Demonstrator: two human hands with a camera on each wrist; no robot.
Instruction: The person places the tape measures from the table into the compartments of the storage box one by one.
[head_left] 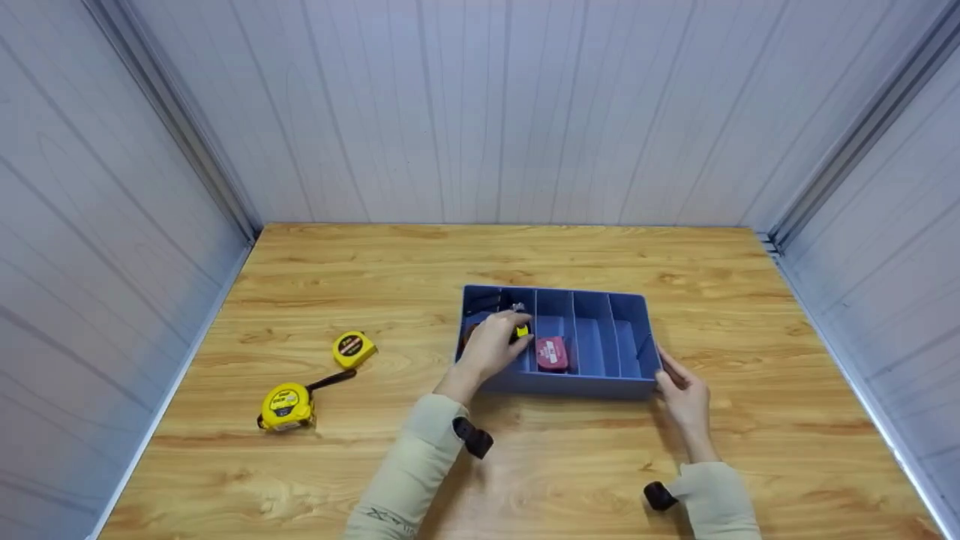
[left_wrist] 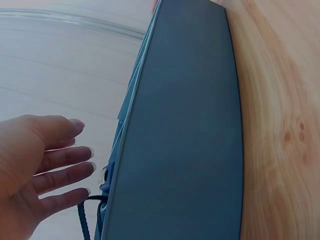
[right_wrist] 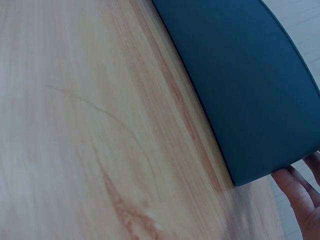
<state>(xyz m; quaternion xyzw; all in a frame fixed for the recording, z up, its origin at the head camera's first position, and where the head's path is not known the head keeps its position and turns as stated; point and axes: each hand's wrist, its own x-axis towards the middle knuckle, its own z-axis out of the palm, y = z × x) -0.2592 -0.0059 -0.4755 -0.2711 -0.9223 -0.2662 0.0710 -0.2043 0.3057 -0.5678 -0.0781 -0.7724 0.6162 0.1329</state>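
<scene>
A blue divided box (head_left: pixel 570 386) sits on the table. My left hand (head_left: pixel 491 345) reaches over its left end, thumb and fingers apart with nothing between them in the left wrist view. Just by the fingertips, a black-and-yellow tape measure (head_left: pixel 522 330) lies in the second compartment, partly hidden by the hand. A black strap (left_wrist: pixel 84 220) loops over the box rim beside the little finger. In the third compartment rests a red tape measure (head_left: pixel 553 354). My right hand (head_left: pixel 684 397) touches the outside of the box's right end near the front corner, its fingers fairly straight.
Left of the box lie a small yellow tape measure (head_left: pixel 354 349) and a larger yellow tape measure (head_left: pixel 286 406) with a black wrist strap (head_left: pixel 331 379). Pale panel walls (head_left: pixel 465 112) enclose the wooden table (head_left: pixel 570 465) at the back and both sides.
</scene>
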